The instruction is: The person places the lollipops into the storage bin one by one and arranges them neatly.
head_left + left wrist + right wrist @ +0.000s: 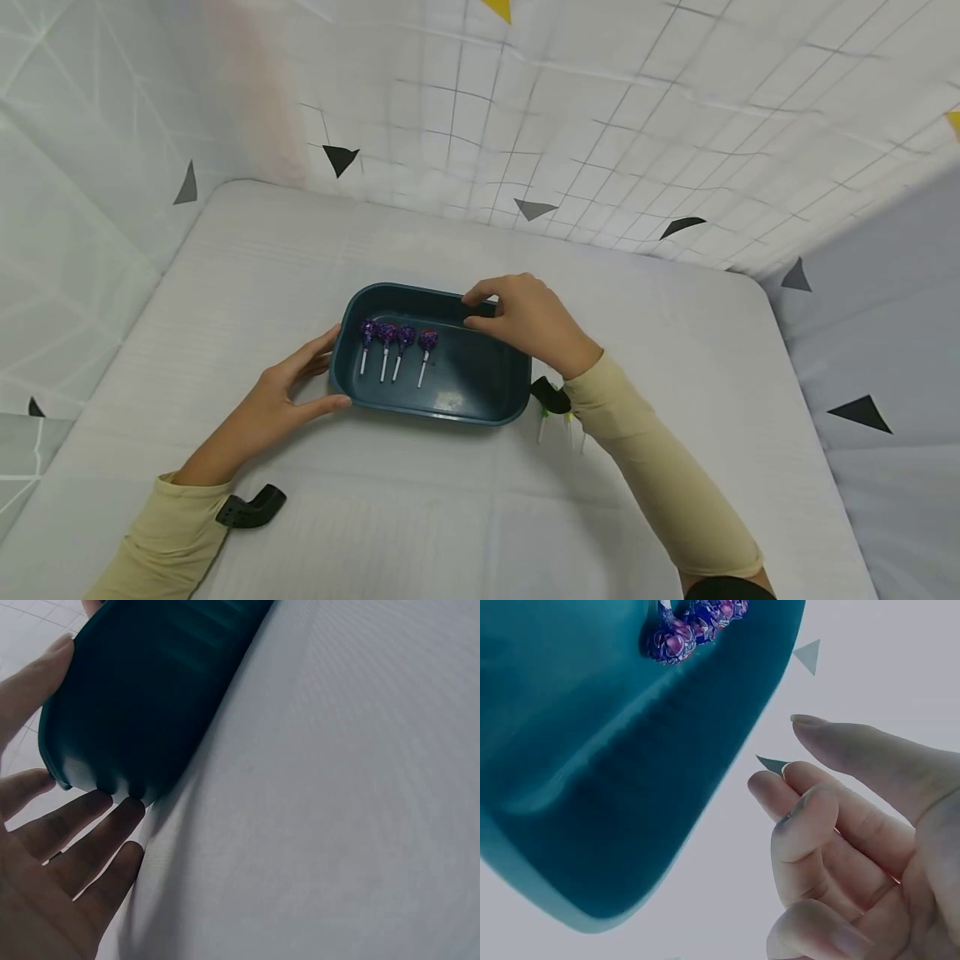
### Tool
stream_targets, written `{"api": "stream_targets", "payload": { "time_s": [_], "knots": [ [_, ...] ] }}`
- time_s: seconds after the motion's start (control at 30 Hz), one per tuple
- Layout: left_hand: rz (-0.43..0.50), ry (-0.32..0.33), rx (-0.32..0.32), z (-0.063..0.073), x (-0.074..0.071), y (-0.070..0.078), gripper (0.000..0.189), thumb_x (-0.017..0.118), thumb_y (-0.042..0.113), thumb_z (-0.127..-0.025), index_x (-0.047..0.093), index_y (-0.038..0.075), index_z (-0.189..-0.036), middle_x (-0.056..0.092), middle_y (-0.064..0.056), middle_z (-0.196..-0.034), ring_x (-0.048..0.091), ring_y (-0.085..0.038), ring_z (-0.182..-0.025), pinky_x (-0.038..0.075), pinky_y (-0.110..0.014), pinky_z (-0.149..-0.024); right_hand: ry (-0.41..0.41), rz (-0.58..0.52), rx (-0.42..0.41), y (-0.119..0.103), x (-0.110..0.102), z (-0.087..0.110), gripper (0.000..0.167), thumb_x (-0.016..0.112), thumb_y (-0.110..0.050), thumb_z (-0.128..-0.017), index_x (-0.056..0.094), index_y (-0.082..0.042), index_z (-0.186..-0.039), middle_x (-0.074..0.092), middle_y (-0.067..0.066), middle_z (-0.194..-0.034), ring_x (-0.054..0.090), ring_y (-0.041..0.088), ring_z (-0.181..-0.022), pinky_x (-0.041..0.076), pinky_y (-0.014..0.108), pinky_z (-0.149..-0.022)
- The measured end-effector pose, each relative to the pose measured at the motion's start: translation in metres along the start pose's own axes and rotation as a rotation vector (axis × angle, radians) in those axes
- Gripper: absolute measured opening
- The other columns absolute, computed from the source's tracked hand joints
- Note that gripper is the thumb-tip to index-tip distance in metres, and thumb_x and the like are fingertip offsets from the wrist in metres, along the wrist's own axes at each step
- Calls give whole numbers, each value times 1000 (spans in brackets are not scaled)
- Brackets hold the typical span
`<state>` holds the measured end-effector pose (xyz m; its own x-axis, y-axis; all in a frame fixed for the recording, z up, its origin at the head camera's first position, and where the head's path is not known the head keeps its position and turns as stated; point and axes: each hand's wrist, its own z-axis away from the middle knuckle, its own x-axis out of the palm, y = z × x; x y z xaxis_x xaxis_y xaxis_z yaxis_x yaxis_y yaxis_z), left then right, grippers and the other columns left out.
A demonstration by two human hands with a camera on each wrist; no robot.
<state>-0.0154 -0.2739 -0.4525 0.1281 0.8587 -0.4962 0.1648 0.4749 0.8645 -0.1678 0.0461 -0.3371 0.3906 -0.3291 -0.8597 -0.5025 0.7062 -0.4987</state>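
Observation:
A dark teal tray (468, 400) lies on the white-covered table. In its left half, several lollipops (406, 335) in purple wrappers lie side by side, white sticks toward the near side. My left hand (281, 400) is at the tray's left end, fingers and thumb fairly straight and spread, touching its side and rim. Over the far right part of the tray hovers my right hand (536, 317), its thumb and index finger apart with nothing between them. The right wrist view shows its other fingers loosely bent near the tray rim (727, 769).
Right of the tray, beneath the right wrist, lie several lollipops with green or yellowish heads (568, 429), partly hidden. A black wrist mount (551, 396) covers part of that spot. White patterned sheets (465, 125) hang behind the table.

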Motion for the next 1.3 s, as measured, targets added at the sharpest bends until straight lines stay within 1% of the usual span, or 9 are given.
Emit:
{"api": "stream_targets", "payload": {
  "time_s": [0.1,0.27,0.47,0.57,0.77,0.9,1.07,1.17,1.3],
  "knots": [
    [1,-1,0,0,0,1,98,84,17,-88,25,31,-165,46,-15,-160,44,11,-136,39,-1,-109,14,-3,7,2,-2,5,27,79,-27,-93,79,-15,-118,78,-3,-103,62,13,-71,52,29,-61],
    [4,0,1,0,0,1,98,84,17,-88,26,31,-165,46,-15,-160,44,12,-136,38,-1,-109,34,-10,10,6,-4,11,26,79,-27,-93,79,-15,-116,77,-3,-92,60,13,-69,51,28,-59],
    [-7,0,0,0,0,3,98,84,17,-88,25,31,-165,46,-15,-160,49,-2,-139,39,-2,-109,52,1,24,10,-6,21,25,79,-28,-93,79,-16,-115,72,-3,-75,58,13,-64,50,30,-56],
    [-10,0,-2,0,0,3,98,84,18,-88,26,30,-165,46,-15,-160,50,-3,-139,39,-2,-109,59,8,33,13,-6,27,25,79,-28,-93,79,-16,-115,71,-2,-73,58,14,-63,49,30,-56],
    [-4,2,-7,0,0,3,97,84,19,-88,26,31,-165,46,-15,-160,44,11,-137,38,-1,-109,73,16,46,17,-8,39,26,79,-27,-93,79,-15,-116,74,-3,-80,59,14,-65,51,30,-58],
    [4,-1,-7,0,0,1,97,84,18,-88,26,31,-165,46,-15,-160,44,10,-137,38,-1,-109,72,21,56,21,-8,47,27,80,-26,-92,78,-15,-118,76,-4,-88,60,14,-68,52,30,-60],
    [2,-1,-7,0,0,0,97,84,18,-88,26,32,-165,46,-14,-160,47,4,-138,38,-1,-109,74,13,71,28,-8,55,29,80,-26,-92,78,-15,-119,77,-5,-92,60,13,-69,52,29,-61],
    [-2,-3,-10,0,0,1,97,84,19,-89,25,32,-165,46,-14,-160,50,-7,-140,38,-1,-109,76,11,74,31,-8,60,29,81,-24,-92,78,-15,-119,76,-4,-90,60,10,-67,52,29,-60],
    [-8,-5,-14,0,0,1,97,83,19,-89,25,32,-165,46,-14,-160,53,-21,-140,38,-1,-109,80,19,69,35,-6,66,29,82,-22,-90,78,-14,-118,78,-2,-94,61,9,-66,52,27,-58]
  ]
}}
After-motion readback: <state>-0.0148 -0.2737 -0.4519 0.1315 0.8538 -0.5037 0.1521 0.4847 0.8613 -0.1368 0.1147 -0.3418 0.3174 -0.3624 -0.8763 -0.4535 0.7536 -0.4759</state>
